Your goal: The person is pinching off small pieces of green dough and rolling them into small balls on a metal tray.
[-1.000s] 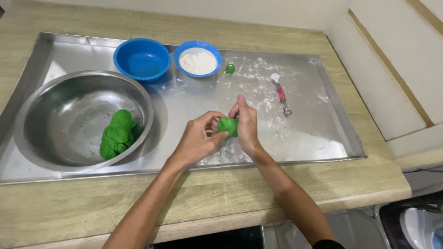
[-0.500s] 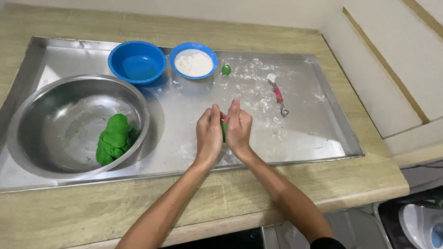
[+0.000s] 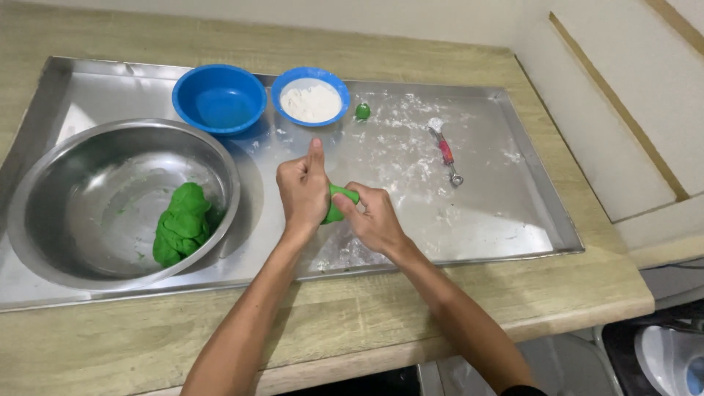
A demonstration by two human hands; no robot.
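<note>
Wooden counter [image 3: 147, 345]; a floured steel tray [image 3: 506, 213] lies on it.

A light wooden tabletop [image 3: 110, 345] fills most of the view, meeting a pale wall [image 3: 367, 18] at the back. To the right stand cream panels with thin wooden trim [image 3: 623, 110]. Soft, even light falls over everything.

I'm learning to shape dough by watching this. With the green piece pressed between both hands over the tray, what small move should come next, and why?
Probably roll the small green dough piece between the left hand and right hand until round. It looks elongated and squeezed, unlike the tiny green ball already resting on the floured steel tray.
</note>
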